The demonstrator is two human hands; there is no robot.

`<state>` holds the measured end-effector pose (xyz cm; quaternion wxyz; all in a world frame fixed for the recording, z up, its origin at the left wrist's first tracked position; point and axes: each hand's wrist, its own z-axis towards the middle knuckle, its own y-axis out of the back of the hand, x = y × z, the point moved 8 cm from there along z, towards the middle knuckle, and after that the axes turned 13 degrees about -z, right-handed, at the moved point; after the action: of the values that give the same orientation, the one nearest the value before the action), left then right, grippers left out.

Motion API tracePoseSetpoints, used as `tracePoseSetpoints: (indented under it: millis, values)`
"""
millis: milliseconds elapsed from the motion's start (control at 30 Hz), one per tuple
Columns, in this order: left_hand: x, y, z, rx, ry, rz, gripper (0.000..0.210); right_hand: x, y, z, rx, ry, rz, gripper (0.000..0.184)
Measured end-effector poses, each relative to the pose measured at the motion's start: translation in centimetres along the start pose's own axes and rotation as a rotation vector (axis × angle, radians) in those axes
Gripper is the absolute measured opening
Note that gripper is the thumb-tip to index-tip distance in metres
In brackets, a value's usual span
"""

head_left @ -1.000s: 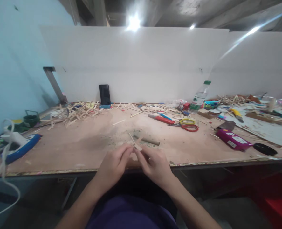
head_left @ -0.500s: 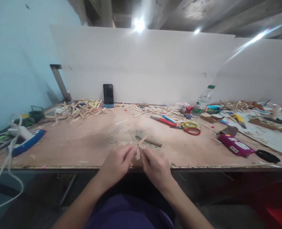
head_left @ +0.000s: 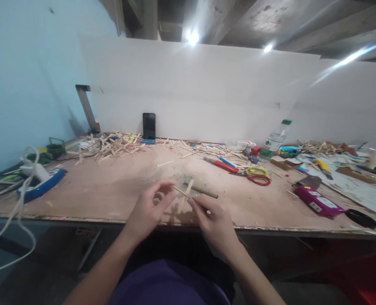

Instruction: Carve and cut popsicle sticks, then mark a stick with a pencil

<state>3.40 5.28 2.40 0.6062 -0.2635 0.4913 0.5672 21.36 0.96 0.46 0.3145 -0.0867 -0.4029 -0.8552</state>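
Note:
My right hand (head_left: pixel 215 216) pinches a small cross of two pale wooden sticks, its thumb and fingertips closed near the crossing. The flat wider stick (head_left: pixel 182 205) slants upward to the right, and the thinner stick (head_left: pixel 180 190) lies across it. My left hand (head_left: pixel 152 203) is curved beside the cross, thumb and fingers apart. The thin stick's far end reaches its fingertips; whether they touch is hard to tell. Just behind the sticks, a brown rod (head_left: pixel 204 190) lies on the wooden table (head_left: pixel 95 195).
Loose sticks (head_left: pixel 111 146) are heaped at the back left. Scissors (head_left: pixel 256 176) and a red-handled tool (head_left: pixel 224 165) lie right of centre. Farther right are a purple pack (head_left: pixel 318 201), a black ring (head_left: pixel 362 218) and a bottle (head_left: pixel 272 144). A blue-edged power strip (head_left: pixel 43 186) sits left.
My left hand has moved away from my right, and its fingers have spread. The crossed sticks have turned and show more fully. The whole view has shifted slightly.

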Motion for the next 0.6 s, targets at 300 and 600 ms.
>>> tracePoseSetpoints:
  millis: [300,600]
  values:
    - [0.0,-2.9,-0.8,0.249,0.047,0.031,0.041,-0.4,-0.7,-0.2,0.044,-0.038,0.103,0.023]
    - [0.0,-2.8,-0.6,0.238,0.02,0.068,0.037,-0.7,-0.7,-0.2,0.107,-0.108,0.198,0.025]
